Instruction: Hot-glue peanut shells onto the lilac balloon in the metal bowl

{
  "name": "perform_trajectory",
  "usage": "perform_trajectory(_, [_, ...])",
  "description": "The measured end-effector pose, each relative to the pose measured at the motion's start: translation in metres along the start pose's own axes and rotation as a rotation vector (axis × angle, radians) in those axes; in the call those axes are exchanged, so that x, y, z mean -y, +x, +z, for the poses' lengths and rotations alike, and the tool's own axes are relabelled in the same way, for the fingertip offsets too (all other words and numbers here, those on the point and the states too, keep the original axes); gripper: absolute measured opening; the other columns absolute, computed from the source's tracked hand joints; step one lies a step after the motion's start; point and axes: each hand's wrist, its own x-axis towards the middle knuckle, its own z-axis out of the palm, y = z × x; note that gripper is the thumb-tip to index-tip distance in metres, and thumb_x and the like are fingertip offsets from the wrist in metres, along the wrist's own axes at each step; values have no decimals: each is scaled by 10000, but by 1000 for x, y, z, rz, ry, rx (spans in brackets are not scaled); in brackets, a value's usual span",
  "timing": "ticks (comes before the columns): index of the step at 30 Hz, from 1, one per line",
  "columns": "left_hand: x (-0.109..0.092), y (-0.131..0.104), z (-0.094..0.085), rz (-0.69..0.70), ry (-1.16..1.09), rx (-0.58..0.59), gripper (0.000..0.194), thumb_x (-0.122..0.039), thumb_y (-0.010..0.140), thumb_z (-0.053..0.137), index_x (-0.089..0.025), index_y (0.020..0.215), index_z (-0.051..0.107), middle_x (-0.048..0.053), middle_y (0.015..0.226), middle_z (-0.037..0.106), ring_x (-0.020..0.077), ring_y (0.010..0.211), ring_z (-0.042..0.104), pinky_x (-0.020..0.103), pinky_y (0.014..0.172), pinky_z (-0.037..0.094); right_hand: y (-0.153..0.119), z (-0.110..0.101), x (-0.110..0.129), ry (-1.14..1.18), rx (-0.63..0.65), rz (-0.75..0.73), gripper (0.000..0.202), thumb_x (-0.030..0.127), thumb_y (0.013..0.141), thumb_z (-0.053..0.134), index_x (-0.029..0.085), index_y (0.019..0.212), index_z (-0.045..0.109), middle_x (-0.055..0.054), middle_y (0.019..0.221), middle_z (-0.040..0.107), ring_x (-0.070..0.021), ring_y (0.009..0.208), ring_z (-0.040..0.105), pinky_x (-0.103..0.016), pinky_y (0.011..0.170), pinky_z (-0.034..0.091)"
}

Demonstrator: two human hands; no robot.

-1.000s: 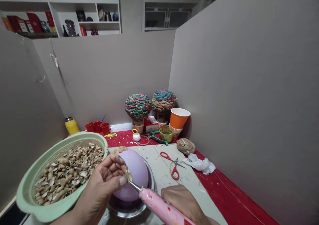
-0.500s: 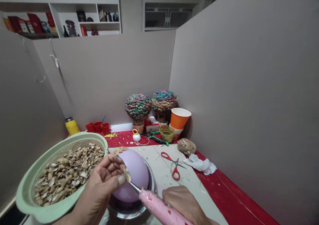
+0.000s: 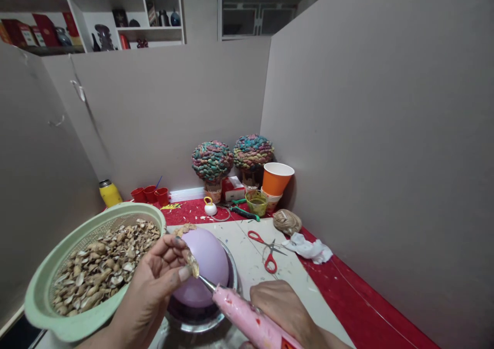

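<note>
My left hand (image 3: 160, 279) pinches a small nut shell (image 3: 193, 264) between thumb and fingers, just in front of a lilac balloon (image 3: 208, 266). The balloon sits in a steel bowl (image 3: 193, 323) and has a few shells stuck on its top. In my right hand (image 3: 285, 313) is a pink glue gun (image 3: 250, 320), whose metal nozzle touches the shell. To the left, a pale green colander (image 3: 42, 297) is full of loose shells.
Red-handled scissors (image 3: 266, 251), a crumpled white cloth (image 3: 309, 248) and a ball of twine (image 3: 287, 220) lie on the mat and red table. At the back stand two yarn-covered balls, an orange paper cup (image 3: 276, 179), small red cups and a yellow flask (image 3: 109, 192). Grey partition walls enclose the desk.
The view has shifted slightly; my hands, the shell and the glue gun stay together in front of the balloon with almost no movement.
</note>
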Motion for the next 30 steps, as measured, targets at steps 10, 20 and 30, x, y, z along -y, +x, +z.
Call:
perform_trajectory(10, [-29,-11,-5,108,-68,-89,356,-140,687,828,-249,982,661,0,916,661,122,824,635,187,758,561,-7,-13,-18,-27,-52,73,192,351,954,449,229,914,592,28,503,512,-156,399,462,-298,418,301])
perform_trajectory(20, [-66,-26,-18,326,-139,-217,432,-134,587,872,-240,967,698,11,905,704,150,800,674,192,726,601,-43,-24,-72,-205,634,860,204,395,840,580,207,766,560,-82,795,701,-242,686,629,-291,565,335])
perform_trajectory(30, [-87,-43,-21,404,-165,-333,451,-111,509,909,-232,895,711,-36,723,702,139,689,703,189,758,614,-28,-53,-76,-183,783,842,280,333,719,689,204,968,684,-116,1009,728,-306,896,680,-365,753,489])
